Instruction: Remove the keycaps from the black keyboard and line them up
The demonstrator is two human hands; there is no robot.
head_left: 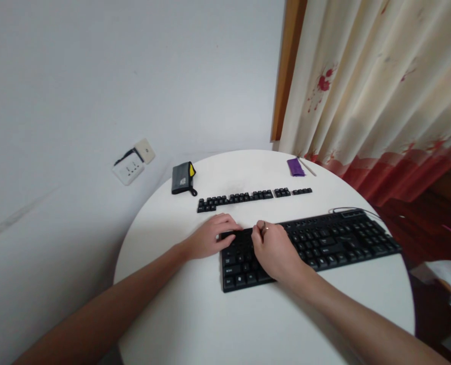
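A black computer keyboard (334, 248) lies at a slight angle on the round white table (180, 314). My left hand (212, 235) rests at its upper left corner, thumb and fingers apart, the fingertips along the top edge. Over the left part of the keys, my right hand (276, 248) is closed round a thin, stick-like tool (264, 229); only its upper end shows and its tip is hidden. Beneath the hands, the keyboard's upper left area looks bare of keycaps. Loose black keycaps (261, 195) stand in a row behind the keyboard.
Near the wall sits a grey pouch (182, 178) with a yellow lining and a loop. A purple cloth (296, 167) and a pale stick (307, 167) lie at the table's far right. The keyboard's cable (356, 208) curves behind it. Floral curtains (362, 101) hang beyond the table.
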